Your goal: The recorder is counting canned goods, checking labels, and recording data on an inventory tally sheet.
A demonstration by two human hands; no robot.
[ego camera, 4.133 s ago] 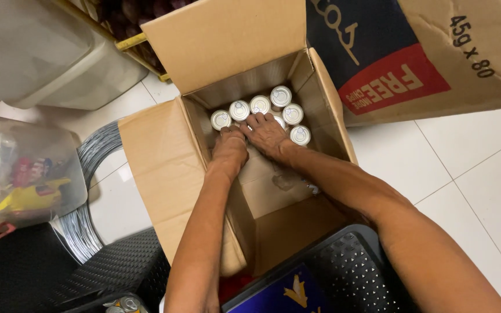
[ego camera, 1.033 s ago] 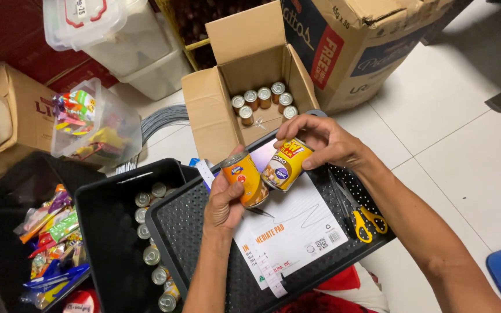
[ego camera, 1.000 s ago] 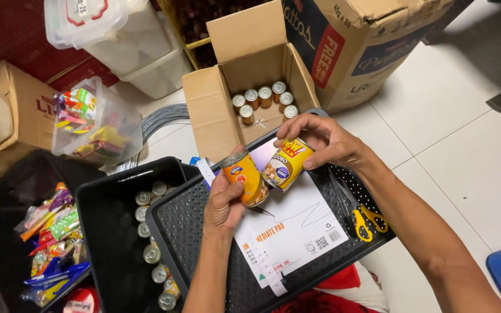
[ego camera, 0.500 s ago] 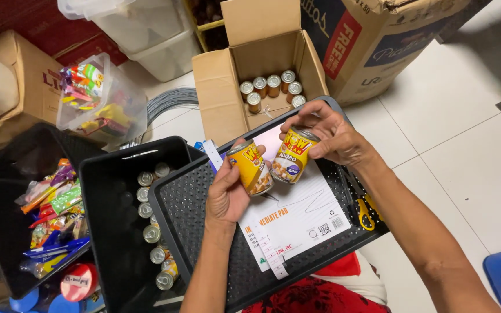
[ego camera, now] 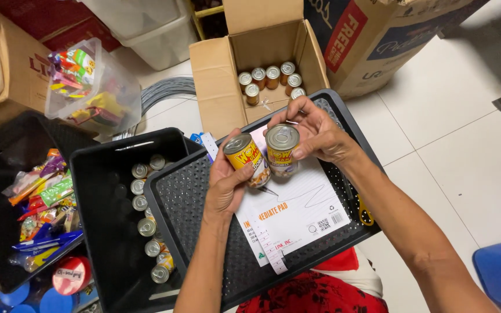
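My left hand (ego camera: 225, 184) grips a yellow-labelled can (ego camera: 246, 157), tilted, over a black perforated tray lid (ego camera: 204, 197) on my lap. My right hand (ego camera: 319, 132) holds a second can of the same kind (ego camera: 282, 147) upright beside it; the two cans almost touch. Under both lies a white paper pad (ego camera: 297, 214). An open cardboard box (ego camera: 221, 87) beyond the tray holds several more cans (ego camera: 271, 76) in its far part.
A black crate (ego camera: 108, 232) to my left holds several cans along its right side. Further left a black bin has snack packets (ego camera: 42, 197). A clear tub of sweets (ego camera: 85, 87), a coil of wire (ego camera: 166, 93), yellow scissors (ego camera: 365, 211) and large cartons stand around.
Four seconds ago both hands were inside the cardboard box among the cans. Now each holds a can over the tray; in the last second the cans shifted only slightly.
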